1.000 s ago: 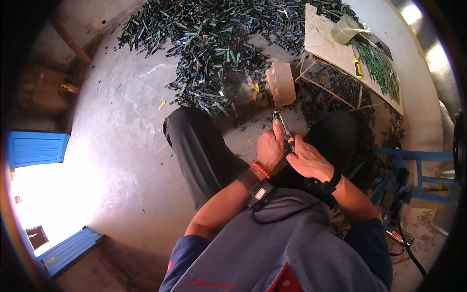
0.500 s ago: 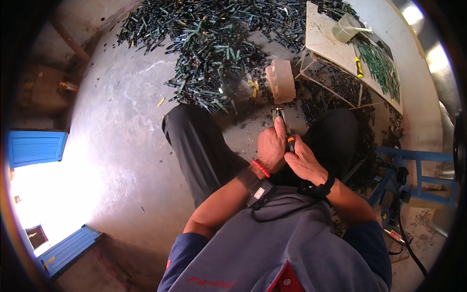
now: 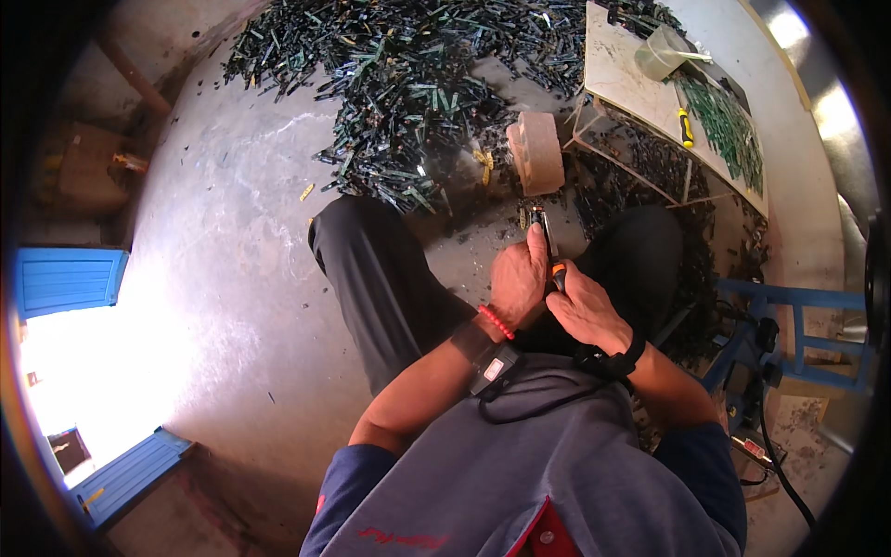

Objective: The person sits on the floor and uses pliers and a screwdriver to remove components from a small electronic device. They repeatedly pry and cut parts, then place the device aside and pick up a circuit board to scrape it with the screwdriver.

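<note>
Between my knees, both hands work close together. My left hand is closed around a small dark strip, its thumb stretched along it and only the far end showing. A screwdriver with an orange and black handle is gripped in my right hand. Its metal shaft runs forward beside my left thumb, against or very near the strip; the tip is hard to make out. Just beyond the hands, a reddish-brown block stands on the floor.
A large heap of dark green and black strips covers the floor ahead. At the right, a low table bears a clear plastic jug, a yellow-black screwdriver and green strips. A blue frame with cables stands at my right.
My hands stay close together, with the strip's end and the screwdriver shifted slightly right. The strip's end sits a little nearer to me, farther from the block.
</note>
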Demonstrator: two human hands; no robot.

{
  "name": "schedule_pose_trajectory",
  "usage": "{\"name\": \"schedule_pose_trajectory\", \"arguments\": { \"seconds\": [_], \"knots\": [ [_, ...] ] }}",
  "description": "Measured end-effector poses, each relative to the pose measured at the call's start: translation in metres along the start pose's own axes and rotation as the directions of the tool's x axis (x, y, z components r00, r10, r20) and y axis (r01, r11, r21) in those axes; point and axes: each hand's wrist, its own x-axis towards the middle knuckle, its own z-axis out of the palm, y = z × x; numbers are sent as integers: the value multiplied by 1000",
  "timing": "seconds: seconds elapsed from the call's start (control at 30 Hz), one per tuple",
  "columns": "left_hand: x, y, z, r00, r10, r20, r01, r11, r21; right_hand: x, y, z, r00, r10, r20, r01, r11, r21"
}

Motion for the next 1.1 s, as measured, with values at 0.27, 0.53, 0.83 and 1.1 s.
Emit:
{"name": "schedule_pose_trajectory", "arguments": {
  "seconds": [0.27,0.53,0.83,1.1],
  "knots": [
    [-1,-1,3,1000,10,-1,-10,1000,24,-1,-19,-6,998,61,-12,-62,950,-307],
    [-3,-4,6,1000,-23,4,23,997,-79,-1,-5,1,999,48,-10,-49,987,-154],
    [-3,-1,6,998,-30,51,35,995,-91,-4,3,16,985,42,-167,-83,965,-247],
    [-1,-7,9,982,-117,148,168,896,-412,-5,10,21,979,24,-203,-79,961,-265]
  ]
}}
